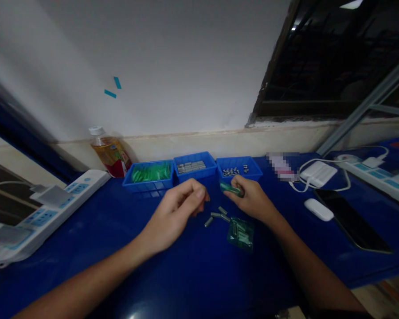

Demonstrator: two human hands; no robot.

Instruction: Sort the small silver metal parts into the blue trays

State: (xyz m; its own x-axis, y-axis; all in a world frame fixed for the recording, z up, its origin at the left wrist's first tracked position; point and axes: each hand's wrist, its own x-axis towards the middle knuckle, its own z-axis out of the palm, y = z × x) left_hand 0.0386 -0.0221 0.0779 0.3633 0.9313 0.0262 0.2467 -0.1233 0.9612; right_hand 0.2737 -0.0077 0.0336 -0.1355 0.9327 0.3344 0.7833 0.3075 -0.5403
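My right hand (pixel 251 197) pinches a small green plastic bag (pixel 232 189), held above the table in front of the right blue bin. Curled fingers close my left hand (pixel 181 212), left of it; what it holds, if anything, is hidden. Several short metal cylinders (pixel 216 215) lie loose on the blue table between the hands. Just to their right rests a green see-through bag (pixel 240 234) with several such cylinders inside.
Three blue bins line the wall: one with green bags (pixel 151 172), one with metal cylinders (pixel 192 166), one with small metal screw-like parts (pixel 234 170). A drink bottle (pixel 110 153) and power strip (pixel 46 217) stand left. A phone (pixel 352 219), white case (pixel 318 209) and charger (pixel 318 173) lie right.
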